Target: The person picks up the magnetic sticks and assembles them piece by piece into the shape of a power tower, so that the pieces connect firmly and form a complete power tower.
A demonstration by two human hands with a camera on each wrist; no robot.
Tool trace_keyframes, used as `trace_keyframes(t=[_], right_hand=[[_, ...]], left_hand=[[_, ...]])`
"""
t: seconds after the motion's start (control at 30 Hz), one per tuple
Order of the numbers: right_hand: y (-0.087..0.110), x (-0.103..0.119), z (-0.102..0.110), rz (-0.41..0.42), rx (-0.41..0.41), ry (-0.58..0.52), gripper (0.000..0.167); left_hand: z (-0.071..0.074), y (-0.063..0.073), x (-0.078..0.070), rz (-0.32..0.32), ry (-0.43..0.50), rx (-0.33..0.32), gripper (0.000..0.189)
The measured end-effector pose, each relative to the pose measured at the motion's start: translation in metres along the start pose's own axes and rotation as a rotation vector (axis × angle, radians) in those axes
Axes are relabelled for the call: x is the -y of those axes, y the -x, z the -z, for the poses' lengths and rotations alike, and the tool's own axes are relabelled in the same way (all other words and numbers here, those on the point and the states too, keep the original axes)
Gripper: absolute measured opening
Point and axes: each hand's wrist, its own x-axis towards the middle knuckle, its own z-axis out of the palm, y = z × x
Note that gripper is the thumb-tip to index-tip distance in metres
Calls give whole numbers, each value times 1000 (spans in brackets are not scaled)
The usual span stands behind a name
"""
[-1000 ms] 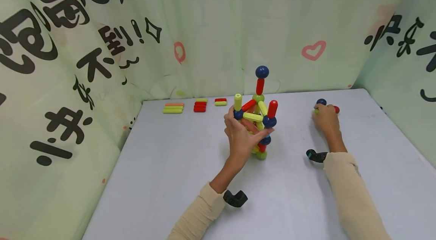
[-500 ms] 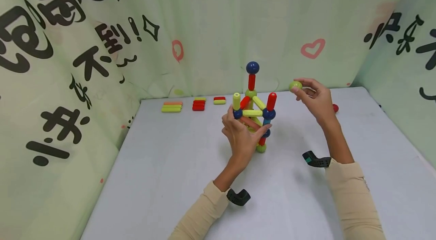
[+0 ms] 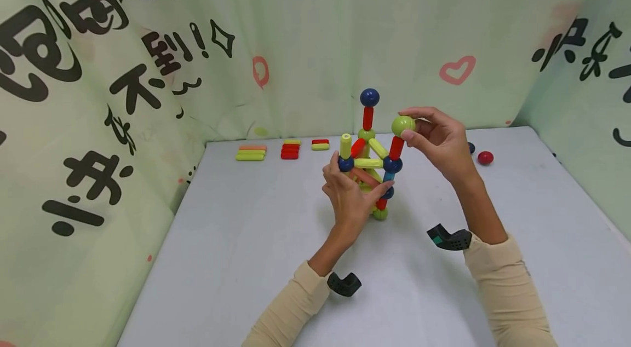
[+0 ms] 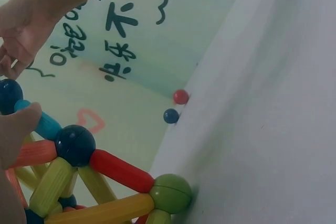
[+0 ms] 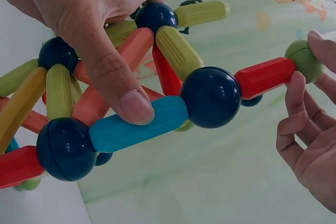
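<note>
A tower of coloured rods and balls (image 3: 368, 163) stands on the table, topped by a blue ball (image 3: 370, 97) on a red rod. My left hand (image 3: 351, 199) grips its middle; in the right wrist view the thumb lies on a blue rod (image 5: 139, 129). Between thumb and fingers, my right hand (image 3: 439, 142) pinches a green ball (image 3: 403, 126) at the upper end of a red rod (image 3: 396, 147). That rod rises from a blue ball (image 3: 392, 165) on the tower's right side, and the green ball touches its end.
Rods lie in small groups at the back left: orange and yellow rods (image 3: 250, 154), red and yellow rods (image 3: 290, 150), and a red and yellow pair (image 3: 320, 145). At the back right sit a red ball (image 3: 485, 158) and a blue ball (image 3: 471, 148). A printed curtain (image 3: 305, 79) surrounds the table.
My right hand has picked up the green ball from the back right and carried it left onto the red rod's end. My left hand keeps its grip on the tower.
</note>
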Motion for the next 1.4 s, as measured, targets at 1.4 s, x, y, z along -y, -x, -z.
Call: trace_keyframes(t=[1.4], right_hand=[[77,-142,166,-820,-170,1006,42]], left_hand=[[18,23,57,-139,364,578,57]])
